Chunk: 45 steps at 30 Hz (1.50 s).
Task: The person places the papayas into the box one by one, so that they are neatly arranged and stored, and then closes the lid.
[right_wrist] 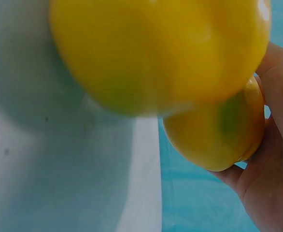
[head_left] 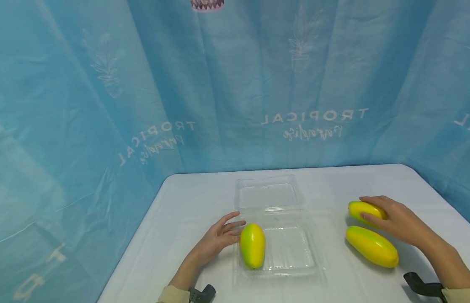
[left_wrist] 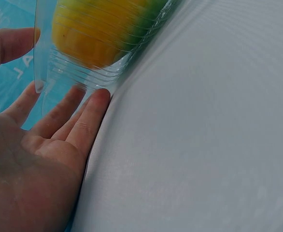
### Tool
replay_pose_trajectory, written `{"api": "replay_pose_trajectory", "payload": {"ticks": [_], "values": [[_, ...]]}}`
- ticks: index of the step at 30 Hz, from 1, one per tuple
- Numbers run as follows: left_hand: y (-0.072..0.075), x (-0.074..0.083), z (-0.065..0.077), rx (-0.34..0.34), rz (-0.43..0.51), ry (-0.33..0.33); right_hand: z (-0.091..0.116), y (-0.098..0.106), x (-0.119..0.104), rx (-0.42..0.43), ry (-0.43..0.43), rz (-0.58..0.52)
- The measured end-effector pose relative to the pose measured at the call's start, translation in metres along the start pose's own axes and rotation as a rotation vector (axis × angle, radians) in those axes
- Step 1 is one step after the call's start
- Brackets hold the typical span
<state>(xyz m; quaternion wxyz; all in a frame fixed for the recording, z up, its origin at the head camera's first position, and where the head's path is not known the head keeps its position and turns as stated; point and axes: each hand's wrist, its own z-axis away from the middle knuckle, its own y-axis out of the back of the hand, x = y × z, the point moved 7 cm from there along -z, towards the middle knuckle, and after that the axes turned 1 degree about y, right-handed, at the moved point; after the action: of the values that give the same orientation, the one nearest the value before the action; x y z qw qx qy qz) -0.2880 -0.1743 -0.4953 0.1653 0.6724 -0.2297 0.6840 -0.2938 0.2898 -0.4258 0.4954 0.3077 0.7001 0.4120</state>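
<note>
A clear plastic clamshell box lies open on the table, its lid folded away toward the back. One yellow-green papaya sits in the left part of its base. My left hand is at the box's left edge, fingers extended and fingertips right at the clear rim. Over on the right, my right hand grips a second papaya from above, thumb on the near side and fingers over the far side. A third papaya lies just in front of it, large in the right wrist view.
White cloth covers the table. Blue printed curtains hang behind and along both sides of it. Each wrist wears a dark strap with a camera mount.
</note>
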Motion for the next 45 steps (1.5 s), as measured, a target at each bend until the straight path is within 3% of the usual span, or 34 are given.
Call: {"api": "replay_pose_trajectory", "payload": {"ticks": [8,45], "values": [[-0.002,0.001,0.0,0.009,-0.004,-0.004,-0.004,0.001,-0.012,0.035,0.077,0.009],[-0.003,0.002,0.001,0.017,-0.01,0.01,-0.012,-0.006,-0.058,0.033,0.115,0.054]]}}
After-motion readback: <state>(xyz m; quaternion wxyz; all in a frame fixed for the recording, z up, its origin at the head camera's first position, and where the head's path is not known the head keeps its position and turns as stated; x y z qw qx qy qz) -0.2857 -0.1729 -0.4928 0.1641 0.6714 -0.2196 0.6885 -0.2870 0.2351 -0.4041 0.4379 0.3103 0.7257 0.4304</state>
